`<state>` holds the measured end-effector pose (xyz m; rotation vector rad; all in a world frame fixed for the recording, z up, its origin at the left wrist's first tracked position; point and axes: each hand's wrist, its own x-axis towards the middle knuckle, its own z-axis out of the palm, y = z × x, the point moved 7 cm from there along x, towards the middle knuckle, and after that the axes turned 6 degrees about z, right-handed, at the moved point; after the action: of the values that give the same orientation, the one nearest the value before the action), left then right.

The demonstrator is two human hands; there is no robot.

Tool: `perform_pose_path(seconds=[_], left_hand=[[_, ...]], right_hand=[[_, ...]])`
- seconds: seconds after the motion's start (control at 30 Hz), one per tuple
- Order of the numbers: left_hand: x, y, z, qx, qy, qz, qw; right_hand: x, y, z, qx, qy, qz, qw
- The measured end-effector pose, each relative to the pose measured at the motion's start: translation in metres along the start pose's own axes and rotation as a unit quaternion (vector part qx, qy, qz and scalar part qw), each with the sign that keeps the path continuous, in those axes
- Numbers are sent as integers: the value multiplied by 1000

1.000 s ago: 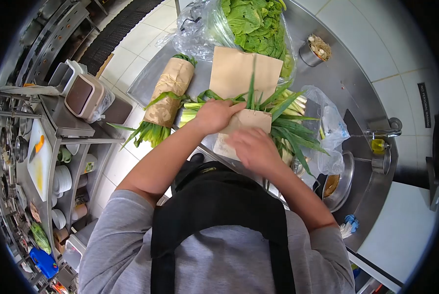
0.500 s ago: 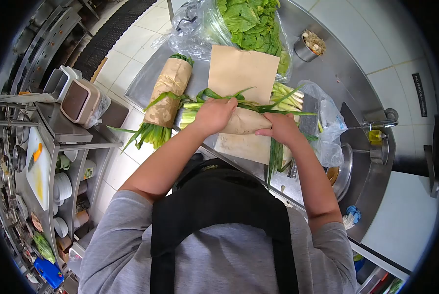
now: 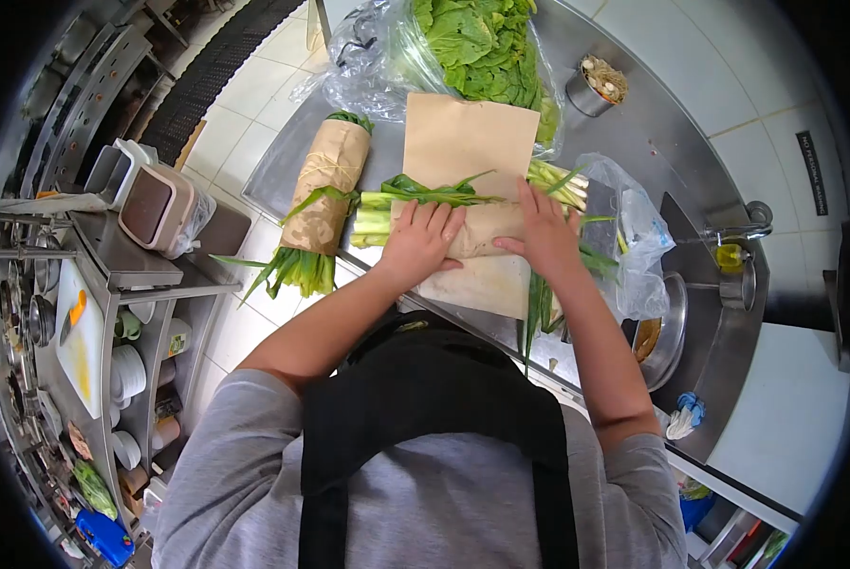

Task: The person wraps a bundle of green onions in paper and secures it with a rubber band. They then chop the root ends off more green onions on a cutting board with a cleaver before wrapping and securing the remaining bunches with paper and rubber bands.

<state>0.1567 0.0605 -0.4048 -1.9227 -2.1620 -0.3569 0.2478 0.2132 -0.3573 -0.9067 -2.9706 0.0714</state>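
Observation:
A bundle of green onions (image 3: 375,220) lies across brown paper (image 3: 471,142), whose near part is folded over the stalks. My left hand (image 3: 419,244) rests on the left part of the fold, fingers slightly apart and pointing away from me. On the right part lies my right hand (image 3: 547,235), fingers spread and thumb toward the middle. Green leaves stick out along the fold's far edge and hang down by my right wrist. To the left is a paper-wrapped bundle (image 3: 328,180) tied with string, its leaves poking out at both ends.
Leafy greens (image 3: 482,47) in clear plastic lie at the back of the steel counter (image 3: 634,123). A metal container of roots (image 3: 596,87) stands back right. Crumpled plastic (image 3: 641,237), a metal bowl (image 3: 670,332) and a tap (image 3: 755,220) are on the right.
The near paper has been folded over the green onions, and the upright leaves now lie flat. My right hand came down onto the paper; my left hand moved slightly nearer me and spread.

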Motion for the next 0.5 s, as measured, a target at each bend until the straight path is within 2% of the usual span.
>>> perform_pose_path(seconds=[0.03,0.1,0.2,0.23,0.3,0.4,0.47,0.5], left_hand=[[4,-5,3,0,0,-4,1000],[13,-14,13,-33,-33,3,999],[24,-20,11,-59,-61,-3,996],[24,-18,6,-48,-35,4,998],[14,-7,0,-48,-42,7,998],[3,6,-1,-90,-73,21,993],[6,7,-2,-114,-102,32,988],[11,1,0,-147,-151,15,977]], right_hand=[[-5,-8,4,-1,-2,-3,1000],[-18,-35,8,-71,115,-112,984],[-26,-47,32,-53,79,-109,989],[-26,-45,37,-52,81,-111,989],[-24,-41,46,-57,63,-119,989],[-53,-43,39,-15,81,-170,982],[-48,-34,48,-20,37,-151,988],[-39,-28,53,14,7,-159,987]])
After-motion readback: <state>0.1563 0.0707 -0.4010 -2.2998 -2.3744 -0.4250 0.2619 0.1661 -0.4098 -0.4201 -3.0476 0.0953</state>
